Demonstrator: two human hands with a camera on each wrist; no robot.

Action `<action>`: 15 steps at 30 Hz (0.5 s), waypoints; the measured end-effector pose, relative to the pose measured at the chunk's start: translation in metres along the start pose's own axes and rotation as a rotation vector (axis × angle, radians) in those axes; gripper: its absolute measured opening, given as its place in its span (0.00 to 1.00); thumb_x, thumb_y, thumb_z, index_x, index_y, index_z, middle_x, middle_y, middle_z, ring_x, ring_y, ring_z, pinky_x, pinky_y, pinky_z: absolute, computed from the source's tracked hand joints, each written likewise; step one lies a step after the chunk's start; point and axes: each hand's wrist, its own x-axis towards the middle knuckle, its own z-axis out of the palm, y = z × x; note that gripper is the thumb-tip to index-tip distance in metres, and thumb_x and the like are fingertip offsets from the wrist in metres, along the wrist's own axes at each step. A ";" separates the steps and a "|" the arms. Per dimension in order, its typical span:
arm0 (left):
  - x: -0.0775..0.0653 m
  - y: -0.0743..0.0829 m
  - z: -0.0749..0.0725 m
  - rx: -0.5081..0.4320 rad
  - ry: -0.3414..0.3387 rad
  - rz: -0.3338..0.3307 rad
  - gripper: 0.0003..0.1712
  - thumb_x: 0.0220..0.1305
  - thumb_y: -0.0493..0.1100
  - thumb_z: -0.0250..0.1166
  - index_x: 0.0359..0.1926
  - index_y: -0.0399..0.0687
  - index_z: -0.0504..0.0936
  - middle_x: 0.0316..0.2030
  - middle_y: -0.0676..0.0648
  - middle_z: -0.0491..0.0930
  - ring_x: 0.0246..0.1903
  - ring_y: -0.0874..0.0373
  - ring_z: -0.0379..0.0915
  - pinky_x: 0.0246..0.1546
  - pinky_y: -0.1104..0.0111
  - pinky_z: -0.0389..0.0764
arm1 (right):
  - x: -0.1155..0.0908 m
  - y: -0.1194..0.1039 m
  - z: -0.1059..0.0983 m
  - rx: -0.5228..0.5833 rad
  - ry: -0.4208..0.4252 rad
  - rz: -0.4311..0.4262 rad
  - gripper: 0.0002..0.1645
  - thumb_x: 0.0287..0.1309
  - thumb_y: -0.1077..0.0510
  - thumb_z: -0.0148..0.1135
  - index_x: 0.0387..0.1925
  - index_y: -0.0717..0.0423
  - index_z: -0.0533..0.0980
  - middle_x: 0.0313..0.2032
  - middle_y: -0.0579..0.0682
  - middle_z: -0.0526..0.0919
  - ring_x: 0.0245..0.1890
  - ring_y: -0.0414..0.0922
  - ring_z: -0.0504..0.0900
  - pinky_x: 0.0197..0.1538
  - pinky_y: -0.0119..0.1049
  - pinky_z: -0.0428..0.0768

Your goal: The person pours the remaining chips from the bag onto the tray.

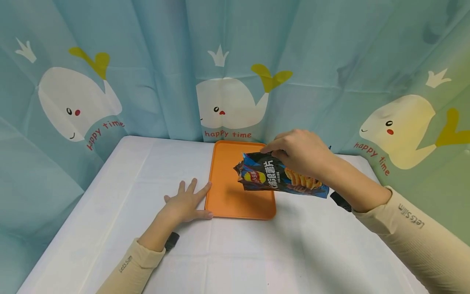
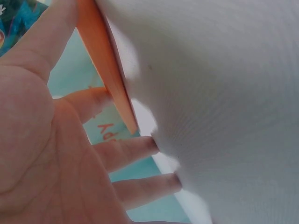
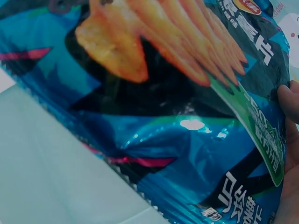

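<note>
A blue and black bag of potato chips (image 1: 280,179) hangs above the orange tray (image 1: 235,210) in the head view, lying nearly level with its crumpled, torn-looking end to the left. My right hand (image 1: 302,151) grips the bag by its upper edge from above. The printed chips and lower seam of the bag (image 3: 182,126) fill the right wrist view, where only part of that hand shows at the right side. With fingers spread, my left hand (image 1: 183,206) rests on the table, thumb and forefinger touching the tray's left edge. The left wrist view shows these fingers along the tray's side (image 2: 110,70).
The tray lies on a white-covered table (image 1: 235,261). Behind it hangs a blue curtain (image 1: 158,61) printed with white whales, reaching down to the table's far edge. A dark strap (image 1: 340,201) is on the right wrist, and another (image 1: 171,241) on the left.
</note>
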 end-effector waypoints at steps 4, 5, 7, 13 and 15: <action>0.000 0.001 -0.001 0.001 -0.002 -0.003 0.58 0.53 0.72 0.68 0.79 0.65 0.52 0.78 0.34 0.45 0.73 0.24 0.37 0.50 0.18 0.52 | 0.001 -0.001 -0.002 -0.002 -0.013 -0.009 0.18 0.61 0.66 0.65 0.45 0.41 0.88 0.40 0.44 0.89 0.23 0.40 0.76 0.24 0.34 0.70; 0.000 0.001 -0.001 0.002 -0.003 -0.004 0.58 0.53 0.72 0.68 0.79 0.65 0.52 0.77 0.34 0.45 0.73 0.24 0.37 0.50 0.18 0.52 | 0.001 -0.001 -0.003 -0.002 -0.011 -0.009 0.18 0.61 0.66 0.65 0.45 0.41 0.88 0.40 0.44 0.89 0.23 0.40 0.77 0.24 0.34 0.70; 0.000 0.001 -0.001 0.002 -0.006 -0.005 0.58 0.53 0.72 0.68 0.79 0.65 0.52 0.78 0.34 0.45 0.73 0.24 0.37 0.50 0.18 0.52 | 0.001 -0.002 -0.003 -0.001 -0.010 -0.015 0.18 0.61 0.66 0.65 0.44 0.41 0.88 0.40 0.43 0.89 0.23 0.39 0.77 0.24 0.34 0.70; -0.001 0.002 -0.002 0.002 -0.014 -0.010 0.58 0.53 0.72 0.68 0.79 0.65 0.52 0.78 0.34 0.45 0.73 0.24 0.37 0.51 0.18 0.52 | 0.002 -0.004 -0.006 -0.008 -0.035 -0.018 0.18 0.61 0.66 0.65 0.44 0.41 0.88 0.36 0.43 0.88 0.24 0.40 0.78 0.24 0.35 0.71; -0.001 0.002 -0.003 0.003 -0.015 -0.010 0.58 0.53 0.72 0.68 0.79 0.65 0.52 0.78 0.34 0.45 0.73 0.24 0.37 0.50 0.18 0.52 | 0.003 -0.005 -0.007 -0.014 -0.045 -0.020 0.18 0.61 0.66 0.66 0.44 0.41 0.88 0.36 0.42 0.88 0.26 0.41 0.80 0.25 0.35 0.73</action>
